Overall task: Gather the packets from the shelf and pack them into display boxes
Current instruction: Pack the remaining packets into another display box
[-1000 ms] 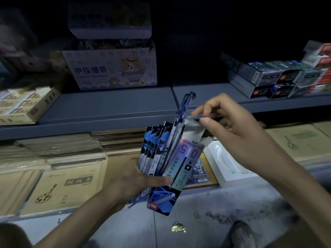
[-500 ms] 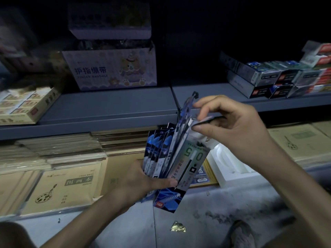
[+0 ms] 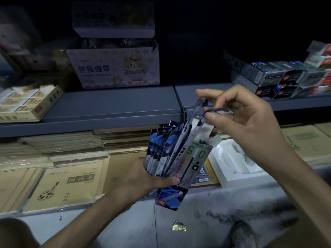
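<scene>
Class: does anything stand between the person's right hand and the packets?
Nothing visible does. The right hand pinches the top of the front packet, and the left hand grips the packets lower down. Whether any hangs on the black hook cannot be told.

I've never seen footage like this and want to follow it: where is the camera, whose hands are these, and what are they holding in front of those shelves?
There is no machine here: a person wears one camera on the head, looking down at their own bare hands. The left hand grips a fanned bundle of pen packets from below. The right hand pinches the top of the front packet, marked 0.5. Behind stands a grey shelf with a finger bandage box; sketchbooks and a white foam tray lie lower down.
</scene>
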Tool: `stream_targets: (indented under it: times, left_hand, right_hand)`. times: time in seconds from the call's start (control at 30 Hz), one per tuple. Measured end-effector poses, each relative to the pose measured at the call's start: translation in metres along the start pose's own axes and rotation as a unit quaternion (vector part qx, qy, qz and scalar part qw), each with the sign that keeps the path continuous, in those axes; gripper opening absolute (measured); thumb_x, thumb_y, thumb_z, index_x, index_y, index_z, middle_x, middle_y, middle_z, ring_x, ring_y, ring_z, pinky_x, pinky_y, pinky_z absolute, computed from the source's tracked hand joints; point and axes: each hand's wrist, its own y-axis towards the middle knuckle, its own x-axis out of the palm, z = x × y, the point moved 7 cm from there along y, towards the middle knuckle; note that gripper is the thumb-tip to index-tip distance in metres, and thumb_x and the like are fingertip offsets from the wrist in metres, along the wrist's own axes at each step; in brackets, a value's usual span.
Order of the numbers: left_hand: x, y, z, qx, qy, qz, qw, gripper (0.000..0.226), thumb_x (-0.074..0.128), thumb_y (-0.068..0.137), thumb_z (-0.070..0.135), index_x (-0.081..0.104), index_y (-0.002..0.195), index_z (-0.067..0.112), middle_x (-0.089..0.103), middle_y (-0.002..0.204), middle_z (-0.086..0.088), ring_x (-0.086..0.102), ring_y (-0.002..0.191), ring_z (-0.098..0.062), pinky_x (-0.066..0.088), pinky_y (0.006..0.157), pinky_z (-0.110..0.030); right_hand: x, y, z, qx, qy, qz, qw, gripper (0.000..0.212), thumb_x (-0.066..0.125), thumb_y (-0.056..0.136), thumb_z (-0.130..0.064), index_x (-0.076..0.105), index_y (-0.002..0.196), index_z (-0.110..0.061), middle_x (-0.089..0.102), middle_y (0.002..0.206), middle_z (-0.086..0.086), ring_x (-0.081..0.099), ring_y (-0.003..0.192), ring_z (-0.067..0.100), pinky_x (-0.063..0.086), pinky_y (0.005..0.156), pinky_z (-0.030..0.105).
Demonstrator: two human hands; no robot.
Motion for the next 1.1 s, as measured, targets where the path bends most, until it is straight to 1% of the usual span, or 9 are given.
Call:
stream_targets:
  times: [0.2,0.37,0.43,0.5,0.6,0.7,0.83,1.0,1.1]
  left_hand:
    - [0.002,-0.002,-0.001,0.001,0.006,-0.011,1.000,0.036,0.088,0.075,0.011,0.074,0.109,0.017,0.080,0.103,0.007,0.076,0.097,-0.011,0.063,0.077,-0.027]
    - [0.009,-0.005,0.002,0.002,0.000,-0.046,0.999,0.038,0.086,0.077,0.010,0.072,0.112,0.014,0.079,0.107,0.004,0.075,0.101,-0.014,0.062,0.084,-0.031]
    - [0.011,-0.006,0.003,0.000,-0.006,-0.064,0.998,0.038,0.085,0.079,0.007,0.071,0.114,0.013,0.079,0.110,0.001,0.075,0.104,-0.017,0.062,0.088,-0.035]
    - [0.013,-0.008,0.004,-0.007,-0.023,-0.079,0.997,0.039,0.084,0.080,0.004,0.071,0.116,0.012,0.079,0.111,-0.002,0.075,0.105,-0.019,0.062,0.088,-0.035]
    - [0.017,-0.010,0.004,-0.025,-0.048,-0.100,0.994,0.042,0.083,0.078,0.002,0.070,0.117,0.015,0.079,0.112,-0.002,0.075,0.105,-0.020,0.061,0.088,-0.032]
    - [0.022,-0.013,0.004,-0.038,-0.071,-0.119,0.990,0.046,0.083,0.075,0.005,0.069,0.117,0.018,0.079,0.112,-0.001,0.075,0.105,-0.020,0.060,0.088,-0.030]
    - [0.025,-0.016,0.007,-0.031,-0.087,-0.131,0.987,0.048,0.083,0.069,0.010,0.070,0.115,0.016,0.078,0.113,-0.003,0.074,0.108,-0.020,0.059,0.091,-0.028]
    - [0.025,-0.016,0.008,-0.030,-0.104,-0.125,0.986,0.045,0.082,0.072,0.005,0.072,0.115,0.013,0.078,0.113,-0.007,0.074,0.106,-0.023,0.058,0.086,-0.027]
    - [0.025,-0.016,0.009,-0.035,-0.104,-0.121,0.987,0.036,0.080,0.077,-0.001,0.073,0.108,0.015,0.079,0.107,-0.006,0.076,0.100,-0.020,0.058,0.081,-0.025]
  right_hand:
    - [-0.007,0.004,0.010,0.007,-0.019,0.047,0.999,0.018,0.072,0.090,0.006,0.061,0.093,-0.008,0.075,0.107,0.004,0.072,0.110,0.017,0.058,0.093,0.027]
    - [-0.015,0.006,0.013,0.001,-0.014,0.077,0.997,0.021,0.074,0.088,0.007,0.061,0.090,-0.009,0.076,0.106,0.003,0.074,0.105,0.017,0.060,0.090,0.027]
    - [-0.015,0.006,0.014,0.008,-0.005,0.063,0.998,0.018,0.073,0.088,0.009,0.059,0.089,-0.003,0.077,0.112,0.004,0.074,0.107,0.020,0.062,0.088,0.033]
    - [-0.015,0.006,0.017,0.025,-0.008,0.046,0.999,0.017,0.075,0.087,0.006,0.060,0.090,-0.001,0.076,0.118,0.006,0.074,0.108,0.026,0.063,0.088,0.049]
    - [-0.014,0.007,0.020,0.050,-0.015,0.024,0.998,0.017,0.080,0.084,-0.004,0.063,0.088,-0.003,0.077,0.111,0.011,0.069,0.106,0.046,0.056,0.088,0.066]
    - [-0.016,0.009,0.020,0.061,-0.017,0.034,0.997,0.018,0.081,0.081,-0.008,0.064,0.087,-0.005,0.078,0.093,0.006,0.074,0.089,0.038,0.062,0.083,0.051]
    - [-0.019,0.011,0.025,0.076,-0.005,0.050,0.996,0.017,0.081,0.083,-0.002,0.064,0.086,-0.004,0.080,0.087,0.003,0.077,0.080,0.021,0.063,0.079,0.031]
    - [-0.024,0.013,0.033,0.087,-0.022,0.085,0.992,0.020,0.084,0.082,-0.004,0.065,0.081,-0.010,0.080,0.085,0.005,0.074,0.078,0.035,0.060,0.075,0.046]
    - [-0.027,0.014,0.033,0.079,-0.036,0.103,0.991,0.023,0.086,0.080,-0.005,0.066,0.077,-0.015,0.078,0.077,-0.001,0.065,0.057,0.018,0.055,0.062,0.037]
